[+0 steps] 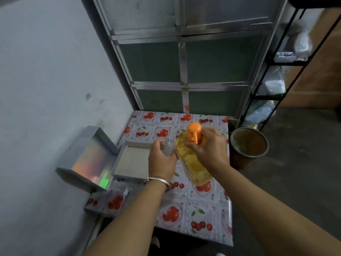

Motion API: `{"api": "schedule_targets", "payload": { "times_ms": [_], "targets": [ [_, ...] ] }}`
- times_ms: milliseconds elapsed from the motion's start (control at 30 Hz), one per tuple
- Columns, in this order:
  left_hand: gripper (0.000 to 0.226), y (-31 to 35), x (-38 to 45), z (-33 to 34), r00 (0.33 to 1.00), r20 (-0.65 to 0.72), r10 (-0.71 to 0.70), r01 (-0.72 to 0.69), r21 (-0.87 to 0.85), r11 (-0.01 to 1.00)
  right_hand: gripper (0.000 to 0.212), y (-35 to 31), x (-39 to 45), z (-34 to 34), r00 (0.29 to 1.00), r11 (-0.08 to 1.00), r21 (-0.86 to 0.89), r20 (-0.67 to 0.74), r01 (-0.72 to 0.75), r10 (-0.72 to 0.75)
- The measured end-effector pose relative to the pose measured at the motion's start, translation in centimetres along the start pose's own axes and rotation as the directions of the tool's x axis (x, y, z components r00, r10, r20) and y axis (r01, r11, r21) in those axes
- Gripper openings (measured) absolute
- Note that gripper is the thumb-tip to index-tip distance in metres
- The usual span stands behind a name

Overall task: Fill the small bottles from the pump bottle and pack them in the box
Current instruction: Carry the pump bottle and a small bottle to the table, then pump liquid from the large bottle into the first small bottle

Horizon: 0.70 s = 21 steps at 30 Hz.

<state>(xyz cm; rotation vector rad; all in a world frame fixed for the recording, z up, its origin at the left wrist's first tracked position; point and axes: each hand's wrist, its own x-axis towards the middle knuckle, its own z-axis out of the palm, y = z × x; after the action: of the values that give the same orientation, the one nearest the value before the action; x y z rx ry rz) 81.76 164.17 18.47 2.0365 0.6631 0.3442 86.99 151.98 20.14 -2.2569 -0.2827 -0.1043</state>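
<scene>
My left hand (162,159) curls around a clear small bottle (168,147), its open neck above my fingers. My right hand (208,146) grips the orange pump (194,133) collar of the yellow pump bottle (191,159), just right of it. The open box (132,160) sits left of my fingers.

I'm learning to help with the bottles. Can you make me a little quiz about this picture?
1. True or false: the left hand holds a small clear bottle with no cap on.
2. What colour is the pump head on the pump bottle?
A. Blue
B. Orange
C. Green
3. Fill the gap: the open box lies on the table to the ___ of the left hand.

Key:
1. True.
2. B; the right hand grips the pump bottle's neck below it.
3. Left.
</scene>
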Motion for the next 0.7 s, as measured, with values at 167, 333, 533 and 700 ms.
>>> {"api": "schedule_targets", "payload": {
  "times_ms": [167,333,533,700],
  "targets": [
    [0.041,-4.2,4.5,-0.8,0.989,0.145,0.037,-0.036,-0.015,0.999,0.024,-0.1,-0.3,4.6,0.985,0.991,-0.037,-0.126,-0.127,0.121],
    [0.038,-9.5,5.6,-1.0,0.966,0.242,0.089,-0.088,-0.014,0.996,0.034,0.5,-2.0,9.1,0.947,0.972,-0.018,-0.23,-0.233,0.223],
    [0.035,-15.2,5.3,0.9,0.965,0.249,0.086,-0.078,-0.043,0.996,0.032,3.4,-4.7,14.0,0.923,0.963,-0.007,-0.285,-0.27,0.257],
    [0.038,-19.3,4.6,2.4,0.96,0.257,0.109,-0.104,-0.035,0.994,0.029,5.8,-7.0,17.0,0.911,0.958,-0.003,-0.311,-0.287,0.272]
  ]
}}
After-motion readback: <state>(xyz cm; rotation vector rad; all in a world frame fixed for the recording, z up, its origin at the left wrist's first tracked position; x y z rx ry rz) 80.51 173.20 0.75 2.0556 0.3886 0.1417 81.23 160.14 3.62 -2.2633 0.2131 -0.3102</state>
